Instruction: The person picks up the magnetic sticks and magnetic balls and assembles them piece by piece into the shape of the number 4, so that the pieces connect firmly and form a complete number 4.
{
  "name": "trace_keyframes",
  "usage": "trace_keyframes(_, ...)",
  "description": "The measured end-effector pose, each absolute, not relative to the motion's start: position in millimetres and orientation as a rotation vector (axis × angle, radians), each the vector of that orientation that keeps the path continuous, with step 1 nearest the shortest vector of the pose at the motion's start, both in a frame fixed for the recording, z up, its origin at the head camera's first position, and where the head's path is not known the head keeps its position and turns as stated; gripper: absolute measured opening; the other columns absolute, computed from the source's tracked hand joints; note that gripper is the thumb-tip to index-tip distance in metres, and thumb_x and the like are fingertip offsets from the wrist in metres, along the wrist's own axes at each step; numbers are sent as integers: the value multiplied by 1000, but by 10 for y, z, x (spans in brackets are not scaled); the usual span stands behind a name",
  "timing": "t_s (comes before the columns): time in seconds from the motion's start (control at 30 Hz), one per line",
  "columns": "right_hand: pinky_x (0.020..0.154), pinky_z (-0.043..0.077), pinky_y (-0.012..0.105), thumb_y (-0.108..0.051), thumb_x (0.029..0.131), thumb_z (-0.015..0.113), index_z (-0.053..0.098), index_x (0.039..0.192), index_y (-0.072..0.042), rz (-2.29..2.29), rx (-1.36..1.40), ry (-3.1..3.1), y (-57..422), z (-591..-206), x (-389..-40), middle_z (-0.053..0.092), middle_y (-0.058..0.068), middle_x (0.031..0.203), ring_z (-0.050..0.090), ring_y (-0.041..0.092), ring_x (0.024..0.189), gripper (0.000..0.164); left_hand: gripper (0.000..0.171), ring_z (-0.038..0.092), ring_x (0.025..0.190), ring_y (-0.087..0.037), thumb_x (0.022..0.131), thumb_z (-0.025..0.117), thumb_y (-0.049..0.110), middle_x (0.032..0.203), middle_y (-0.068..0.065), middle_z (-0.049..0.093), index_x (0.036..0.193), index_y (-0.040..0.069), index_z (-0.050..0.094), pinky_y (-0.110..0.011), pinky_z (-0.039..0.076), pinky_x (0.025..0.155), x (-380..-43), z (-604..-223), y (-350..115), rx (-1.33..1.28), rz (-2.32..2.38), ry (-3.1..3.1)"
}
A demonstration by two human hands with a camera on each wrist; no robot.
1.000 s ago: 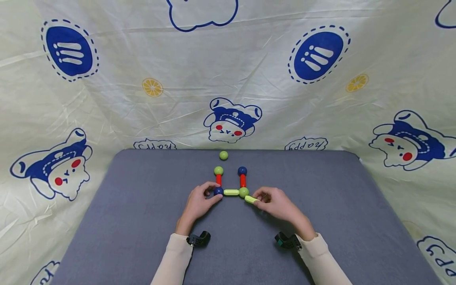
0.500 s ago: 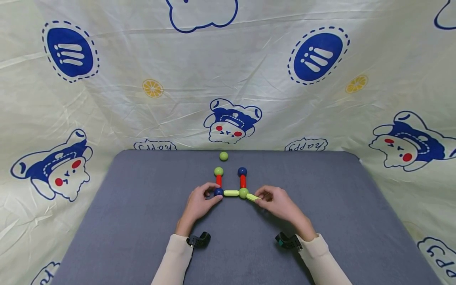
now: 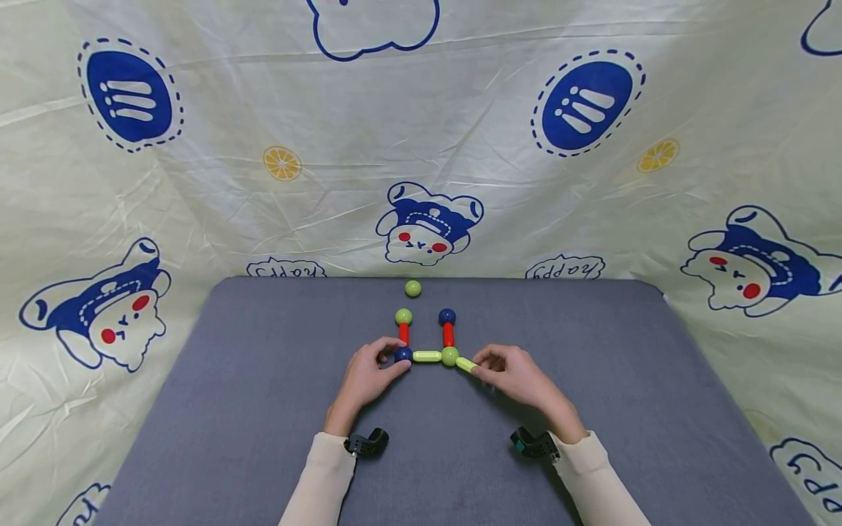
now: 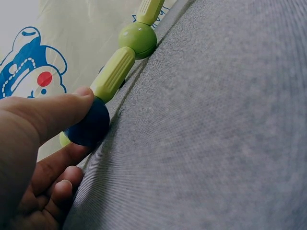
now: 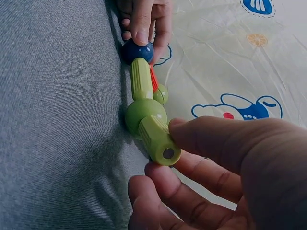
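Observation:
My left hand [image 3: 370, 374] pinches a dark blue ball [image 4: 91, 123] between thumb and fingers at the near left corner of a ball-and-rod figure. From that ball a yellow-green rod [image 3: 427, 356] runs right to a green ball [image 3: 450, 356]. Red rods lead away from both balls, the left red rod [image 3: 404, 334] to a green ball [image 3: 403, 316], the right red rod [image 3: 449, 334] to a blue ball [image 3: 447, 316]. My right hand [image 3: 513, 374] pinches a second yellow-green rod [image 5: 159, 141], whose inner end touches the near green ball; its free end shows a round metal spot.
A loose green ball [image 3: 413, 288] lies near the far edge of the grey cloth-covered table [image 3: 263, 438]. Behind the table hangs a pale printed sheet [image 3: 329, 131]. Each wrist wears a black camera strap.
The second yellow-green rod in my right hand has come up against the near green ball, from a small gap and a lower position. My left hand has stayed on the blue ball.

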State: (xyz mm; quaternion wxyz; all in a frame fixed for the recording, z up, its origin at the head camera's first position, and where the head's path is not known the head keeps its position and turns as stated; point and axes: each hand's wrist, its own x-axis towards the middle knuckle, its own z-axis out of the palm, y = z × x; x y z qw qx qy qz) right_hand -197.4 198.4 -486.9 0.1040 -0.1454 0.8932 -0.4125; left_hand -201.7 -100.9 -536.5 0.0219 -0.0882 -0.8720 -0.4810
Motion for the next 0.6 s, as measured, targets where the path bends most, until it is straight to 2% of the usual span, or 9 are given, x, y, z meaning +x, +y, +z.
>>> trace_keyframes(0.23,60,50,27,-19,96,73,74,107,-7,-1222,-444,2588,2035,-4936,-2014,71,2,88,63,18,73,16,32,56,91,-15,90,81,29,107,0,70,120,21,72,-35,45,82,-2017,-5366,-1007,-271,-1490,-2705)
trace_keyframes(0.6,63,51,25,-22,97,72,75,109,-5,-1224,-474,2557,2058,-4999,-2034,74,5,92,64,10,74,22,31,56,90,-15,90,81,28,107,0,70,120,21,73,-34,45,82,-2015,-5358,-1002,-268,-1495,-2700)
